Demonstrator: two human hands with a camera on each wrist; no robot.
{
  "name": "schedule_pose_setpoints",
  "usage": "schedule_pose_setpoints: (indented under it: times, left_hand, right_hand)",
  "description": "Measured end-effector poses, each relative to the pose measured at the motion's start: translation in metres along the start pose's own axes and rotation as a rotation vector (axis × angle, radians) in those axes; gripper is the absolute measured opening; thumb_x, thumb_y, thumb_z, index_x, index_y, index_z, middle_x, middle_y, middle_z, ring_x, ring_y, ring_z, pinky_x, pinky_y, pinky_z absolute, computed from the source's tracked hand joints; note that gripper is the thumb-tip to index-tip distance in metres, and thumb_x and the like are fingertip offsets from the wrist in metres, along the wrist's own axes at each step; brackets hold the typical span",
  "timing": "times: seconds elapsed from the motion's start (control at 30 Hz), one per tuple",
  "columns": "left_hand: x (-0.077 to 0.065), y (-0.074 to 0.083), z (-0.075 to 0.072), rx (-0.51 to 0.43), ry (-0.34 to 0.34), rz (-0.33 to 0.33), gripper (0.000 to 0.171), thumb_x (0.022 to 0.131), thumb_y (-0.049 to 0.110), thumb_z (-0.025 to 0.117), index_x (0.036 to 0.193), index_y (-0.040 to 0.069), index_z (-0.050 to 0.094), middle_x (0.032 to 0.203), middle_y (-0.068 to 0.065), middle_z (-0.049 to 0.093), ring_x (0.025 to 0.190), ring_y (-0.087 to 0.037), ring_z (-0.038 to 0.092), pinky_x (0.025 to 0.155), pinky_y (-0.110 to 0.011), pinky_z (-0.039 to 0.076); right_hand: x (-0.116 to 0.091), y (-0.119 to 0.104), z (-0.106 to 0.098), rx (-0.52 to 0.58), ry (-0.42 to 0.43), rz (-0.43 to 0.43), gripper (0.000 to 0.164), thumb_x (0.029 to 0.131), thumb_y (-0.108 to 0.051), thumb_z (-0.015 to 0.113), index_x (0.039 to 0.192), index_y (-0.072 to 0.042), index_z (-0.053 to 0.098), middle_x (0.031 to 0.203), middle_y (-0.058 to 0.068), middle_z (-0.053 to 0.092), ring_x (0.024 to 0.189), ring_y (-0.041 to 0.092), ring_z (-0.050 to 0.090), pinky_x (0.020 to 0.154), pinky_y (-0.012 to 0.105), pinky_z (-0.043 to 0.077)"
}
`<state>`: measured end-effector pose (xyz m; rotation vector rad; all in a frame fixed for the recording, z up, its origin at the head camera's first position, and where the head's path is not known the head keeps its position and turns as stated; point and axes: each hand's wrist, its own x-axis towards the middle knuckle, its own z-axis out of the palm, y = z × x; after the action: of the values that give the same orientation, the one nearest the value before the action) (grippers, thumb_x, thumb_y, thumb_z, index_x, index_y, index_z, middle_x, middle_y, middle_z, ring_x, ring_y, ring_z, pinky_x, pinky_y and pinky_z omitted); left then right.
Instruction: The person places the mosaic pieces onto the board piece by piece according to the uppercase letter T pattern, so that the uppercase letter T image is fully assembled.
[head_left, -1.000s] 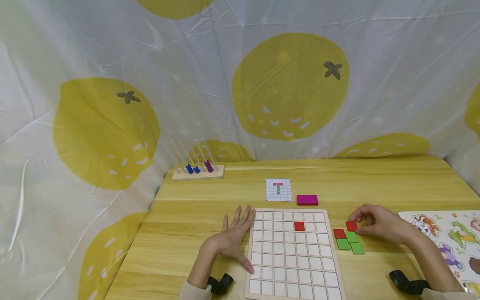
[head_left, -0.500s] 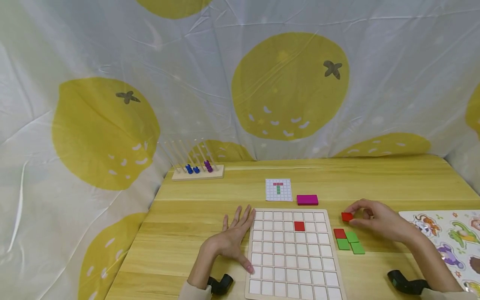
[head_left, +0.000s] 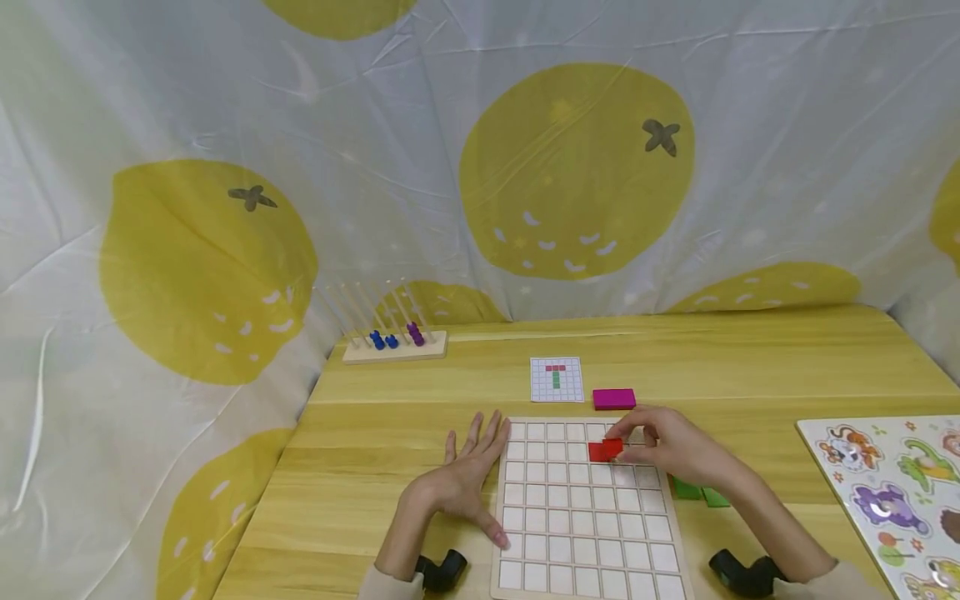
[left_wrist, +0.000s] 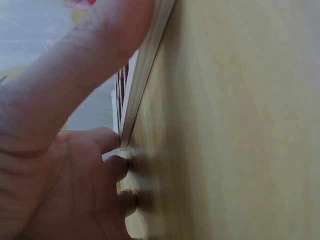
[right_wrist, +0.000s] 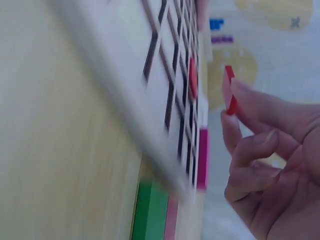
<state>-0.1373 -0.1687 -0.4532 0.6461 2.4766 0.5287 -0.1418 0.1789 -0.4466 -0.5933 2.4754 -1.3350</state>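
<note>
My right hand (head_left: 671,443) pinches a red square tile (head_left: 613,447) between thumb and fingertips, over the upper right part of the white grid board (head_left: 558,525). In the right wrist view the held tile (right_wrist: 229,90) stands clear of the board's surface. Another red tile (head_left: 597,452) lies in a grid cell, just left of the held one in the head view. With fingers spread, my left hand (head_left: 463,482) rests at the board's left edge, thumb on the rim. Green tiles (head_left: 686,489) sit right of the board, partly hidden by my right hand.
Behind the board lie a card (head_left: 557,380) printed with a red and green T pattern and a magenta block (head_left: 614,399). A peg stand with beads (head_left: 395,347) is at the back left. An animal puzzle board (head_left: 885,500) lies at the right.
My right hand has lifted the red tile off the pile beside the board and carried it left, over the grid. The left hand stays at the board's edge.
</note>
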Motion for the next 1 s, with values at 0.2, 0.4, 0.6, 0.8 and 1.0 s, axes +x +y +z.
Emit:
schedule_pose_setpoints:
  times: [0.2,0.4,0.6,0.8,1.0]
  left_hand:
    - [0.0,0.001,0.0,0.001,0.002,0.003,0.152,0.06,0.046,0.098,0.167,0.013,-0.006,0.173,-0.009,-0.021,0.158,-0.037,-0.024,0.123,-0.069,-0.015]
    - [-0.001,0.001,0.0,0.004,0.004,0.002,0.152,0.06,0.046,0.098,0.167,0.013,-0.006,0.173,-0.008,-0.021,0.159,-0.036,-0.023,0.123,-0.069,-0.015]
    - [-0.001,0.0,0.0,0.013,0.007,0.001,0.153,0.06,0.047,0.098,0.167,0.013,-0.006,0.173,-0.008,-0.021,0.159,-0.036,-0.023,0.124,-0.069,-0.015]
    - [-0.002,0.001,0.0,0.016,0.006,0.0,0.152,0.06,0.047,0.098,0.167,0.013,-0.006,0.173,-0.009,-0.02,0.159,-0.036,-0.023,0.124,-0.069,-0.014]
    - [-0.002,0.001,0.0,0.015,0.006,0.001,0.152,0.061,0.047,0.098,0.167,0.013,-0.006,0.173,-0.009,-0.021,0.159,-0.036,-0.023,0.124,-0.069,-0.015]
  right_hand:
    - [0.015,-0.018,0.021,0.03,0.024,0.04,0.022,0.083,-0.013,0.086,0.103,-0.007,0.079,0.099,0.005,0.074,0.068,0.011,0.048,0.061,0.02,0.042]
    - [0.025,-0.022,0.03,-0.012,0.063,0.088,0.02,0.08,-0.011,0.088,0.098,-0.008,0.081,0.095,0.003,0.075,0.078,0.017,0.053,0.064,0.022,0.045]
    - [0.031,-0.025,0.035,-0.021,0.066,0.111,0.019,0.08,-0.009,0.087,0.098,-0.008,0.081,0.099,0.003,0.077,0.085,0.019,0.053,0.066,0.024,0.045]
    - [0.035,-0.026,0.039,-0.028,0.07,0.138,0.02,0.079,-0.008,0.088,0.097,-0.008,0.082,0.1,0.005,0.079,0.088,0.019,0.056,0.068,0.025,0.047]
    - [0.036,-0.024,0.042,-0.027,0.07,0.119,0.02,0.078,-0.007,0.089,0.097,-0.007,0.082,0.1,0.006,0.079,0.09,0.019,0.057,0.068,0.025,0.048]
